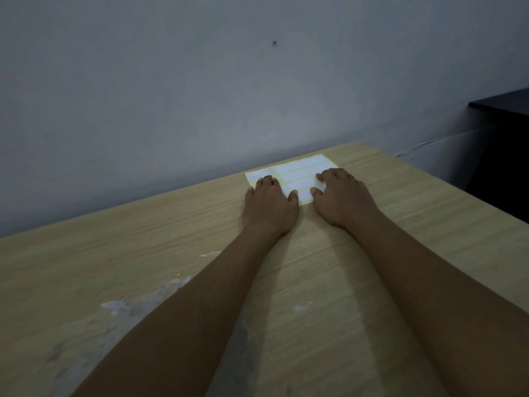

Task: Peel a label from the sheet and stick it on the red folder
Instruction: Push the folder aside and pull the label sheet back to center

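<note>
A pale wood-grain bench (143, 253) fills the lower half of the view, its far edge against a plain grey-blue wall (171, 96) that bears one small dark spot (274, 42). White scuffed patches (123, 306) mark the bench on the near left. At far right stands a dark piece of furniture (503, 144), with a thin white cable (423, 144) running along the wall beside it. The label sheet (297, 171) lies flat near the bench's far edge. The left hand (269, 204) presses its left part with spread fingers. The right hand (343, 200) rests on its right part, fingers bent; whether it pinches a label cannot be told.
</note>
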